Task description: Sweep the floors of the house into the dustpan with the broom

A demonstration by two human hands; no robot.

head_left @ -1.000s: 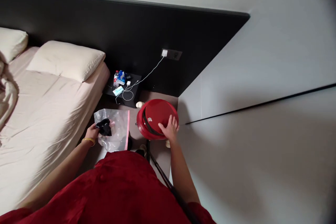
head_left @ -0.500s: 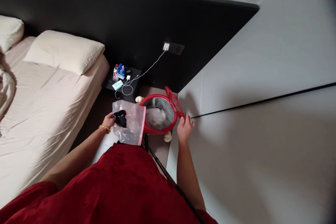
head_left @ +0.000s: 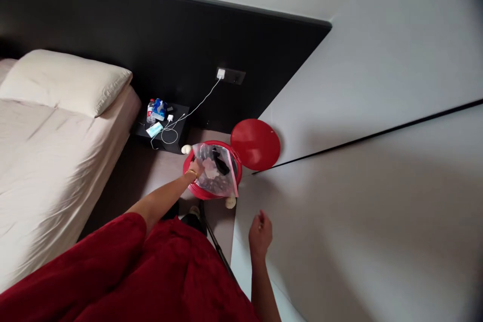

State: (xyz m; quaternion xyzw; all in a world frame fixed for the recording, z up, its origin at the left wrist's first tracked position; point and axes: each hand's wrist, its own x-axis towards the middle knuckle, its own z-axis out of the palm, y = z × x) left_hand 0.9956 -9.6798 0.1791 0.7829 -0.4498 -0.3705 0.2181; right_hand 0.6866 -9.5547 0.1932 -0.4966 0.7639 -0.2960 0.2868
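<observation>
Overlapping red bin rim point(head_left: 199, 191): pink-edged bag point(head_left: 214, 182)

1. Cream pillow point(head_left: 68, 80), which I see lying on a bed point(head_left: 37, 156) with a pale, creased sheet.
2. Black headboard panel point(head_left: 143, 35), extending past the bed.
3. Black nightstand point(head_left: 182, 129), bearing, in my feed, a red-capped bottle point(head_left: 150, 112) touching a blue tissue pack point(head_left: 159, 109).
4. White plug point(head_left: 221, 74) in a wall socket point(head_left: 237, 77); its cable point(head_left: 210, 94) slopes to the nightstand.
</observation>
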